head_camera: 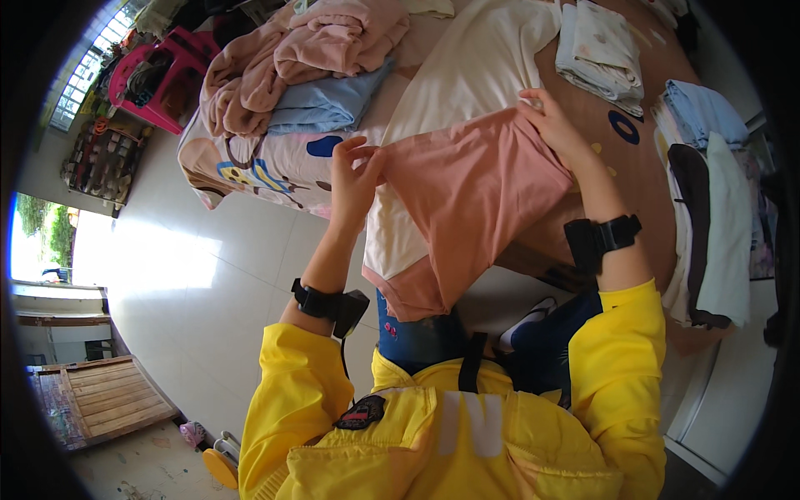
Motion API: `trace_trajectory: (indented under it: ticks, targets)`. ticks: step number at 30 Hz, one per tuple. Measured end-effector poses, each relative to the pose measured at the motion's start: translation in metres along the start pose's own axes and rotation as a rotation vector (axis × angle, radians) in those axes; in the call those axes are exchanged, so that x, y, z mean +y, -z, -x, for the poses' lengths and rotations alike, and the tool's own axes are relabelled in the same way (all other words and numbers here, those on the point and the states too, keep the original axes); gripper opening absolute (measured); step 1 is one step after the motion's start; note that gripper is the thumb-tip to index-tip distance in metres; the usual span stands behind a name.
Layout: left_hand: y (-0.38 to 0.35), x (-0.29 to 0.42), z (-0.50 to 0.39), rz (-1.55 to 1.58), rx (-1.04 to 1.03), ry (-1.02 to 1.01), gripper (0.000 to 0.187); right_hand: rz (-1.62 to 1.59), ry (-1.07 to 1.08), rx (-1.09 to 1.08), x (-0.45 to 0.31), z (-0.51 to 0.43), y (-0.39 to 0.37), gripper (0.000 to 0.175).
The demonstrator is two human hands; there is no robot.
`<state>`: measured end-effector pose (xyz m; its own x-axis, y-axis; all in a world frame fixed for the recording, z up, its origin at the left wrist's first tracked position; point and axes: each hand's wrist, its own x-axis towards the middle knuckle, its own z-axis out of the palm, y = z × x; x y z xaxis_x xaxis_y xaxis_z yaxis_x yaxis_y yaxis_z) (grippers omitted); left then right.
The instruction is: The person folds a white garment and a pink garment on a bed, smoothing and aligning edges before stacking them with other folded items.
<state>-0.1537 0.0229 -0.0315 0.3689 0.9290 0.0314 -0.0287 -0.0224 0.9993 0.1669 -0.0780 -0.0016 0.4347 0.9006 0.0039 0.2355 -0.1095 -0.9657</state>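
Note:
A pink cloth garment (475,194) is stretched between my two hands above the edge of the bed. My left hand (355,178) pinches its upper left corner between thumb and fingers. At the upper right corner, my right hand (553,128) grips the fabric. The lower part of the garment hangs in folds over my legs. Behind it a long cream cloth (462,62) runs across the bed and shows again at the lower left, beside a pink band; whether the two are joined I cannot tell.
On the bed (294,165) lie a pink fleece heap (312,56), a folded blue cloth (331,100) and folded white cloths (600,56). Clothes (706,206) hang over something at the right. A pink plastic chair (162,75) and a wooden panel (106,400) are at the left.

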Motion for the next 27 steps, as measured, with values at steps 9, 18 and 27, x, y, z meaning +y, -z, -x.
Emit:
trace_trajectory:
  ticks: [9,18,27]
  targets:
    - [-0.012,-0.022,0.107,0.300,-0.179,0.245,0.040,-0.051,-0.081,-0.180,0.007,0.089,0.052,0.035]
    - [-0.037,-0.021,0.121,-0.040,-0.358,0.520,0.041,-0.233,-0.143,-0.098,0.022,0.088,0.040,0.021]
    - [-0.064,-0.038,0.143,0.107,-0.153,0.173,0.049,-0.123,-0.022,-0.075,0.031,0.084,0.035,0.019]
